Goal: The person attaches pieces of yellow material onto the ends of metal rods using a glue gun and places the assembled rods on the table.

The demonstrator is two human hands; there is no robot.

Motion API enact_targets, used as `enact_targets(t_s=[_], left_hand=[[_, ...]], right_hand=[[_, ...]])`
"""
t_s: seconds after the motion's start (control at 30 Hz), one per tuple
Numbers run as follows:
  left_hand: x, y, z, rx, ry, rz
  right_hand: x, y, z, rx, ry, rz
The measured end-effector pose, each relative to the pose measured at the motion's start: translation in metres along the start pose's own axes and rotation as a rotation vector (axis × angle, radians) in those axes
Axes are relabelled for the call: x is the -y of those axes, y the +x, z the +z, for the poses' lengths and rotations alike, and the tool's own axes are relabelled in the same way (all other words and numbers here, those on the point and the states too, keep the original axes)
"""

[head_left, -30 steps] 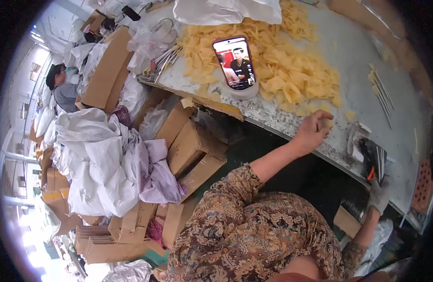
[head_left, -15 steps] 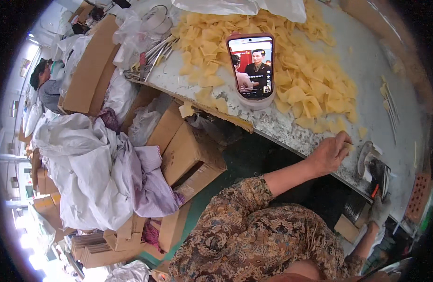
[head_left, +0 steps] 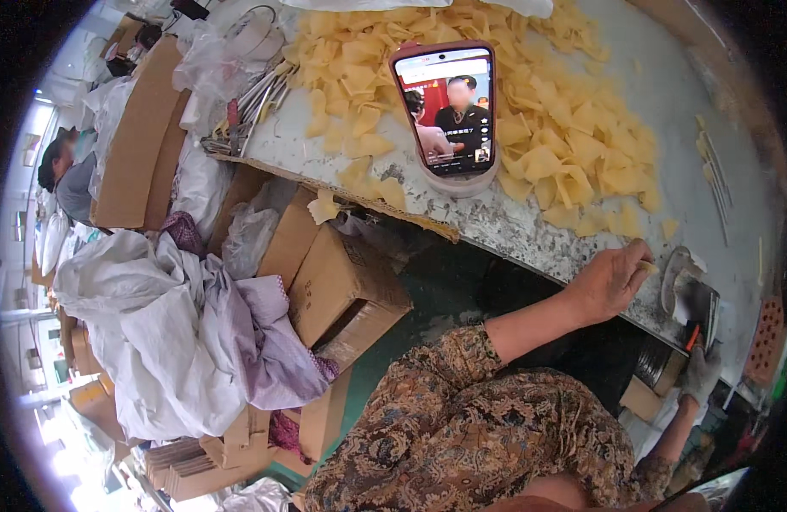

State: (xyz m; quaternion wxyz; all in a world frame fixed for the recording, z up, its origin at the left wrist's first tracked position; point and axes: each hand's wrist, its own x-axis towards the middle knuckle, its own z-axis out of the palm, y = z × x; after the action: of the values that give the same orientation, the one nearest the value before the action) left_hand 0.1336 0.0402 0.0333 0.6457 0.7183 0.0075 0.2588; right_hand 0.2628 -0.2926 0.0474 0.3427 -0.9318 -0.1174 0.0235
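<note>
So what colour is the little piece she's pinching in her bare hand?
Pale yellow, like the pile of pieces on the table. The piece in the left hand shows in the head view.

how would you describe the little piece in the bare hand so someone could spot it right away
Start at the long grey worktable with the propped phone and the big heap of yellow pieces. Follow its near edge to the bare left hand. The small yellow piece is pinched at its fingertips, apart from the heap.
</note>
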Motion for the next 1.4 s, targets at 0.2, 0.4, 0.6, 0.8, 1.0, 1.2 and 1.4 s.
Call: enact_targets(t_s=[0.2, 0.4, 0.6, 0.8, 1.0, 1.2, 1.4], left_hand=[[0.005, -0.002, 0.002, -0.051, 0.030, 0.028], [-0.001, -0.002, 0.000, -0.010, 0.017, 0.003], [0.002, -0.003, 0.002, -0.046, 0.055, 0.017], [0.005, -0.004, 0.013, -0.020, 0.119, -0.030], [-0.002, -0.006, 0.000, -0.016, 0.135, -0.290], [-0.023, 0.014, 0.011, 0.020, -0.118, -0.512], [-0.029, 0.020, 0.036, 0.118, -0.138, -0.598]], right_hand=[[0.023, -0.001, 0.001, 0.028, -0.223, 0.009], [0.015, -0.001, 0.000, 0.034, -0.173, -0.014], [0.025, -0.001, 0.002, 0.051, -0.279, -0.012], [0.008, -0.011, -0.004, -0.017, -0.109, 0.050], [0.100, -0.017, 0.006, -0.007, -0.057, 0.161], [0.053, -0.014, -0.013, 0.082, -0.156, 0.189], [0.065, -0.023, -0.010, 0.063, -0.340, 0.078]])
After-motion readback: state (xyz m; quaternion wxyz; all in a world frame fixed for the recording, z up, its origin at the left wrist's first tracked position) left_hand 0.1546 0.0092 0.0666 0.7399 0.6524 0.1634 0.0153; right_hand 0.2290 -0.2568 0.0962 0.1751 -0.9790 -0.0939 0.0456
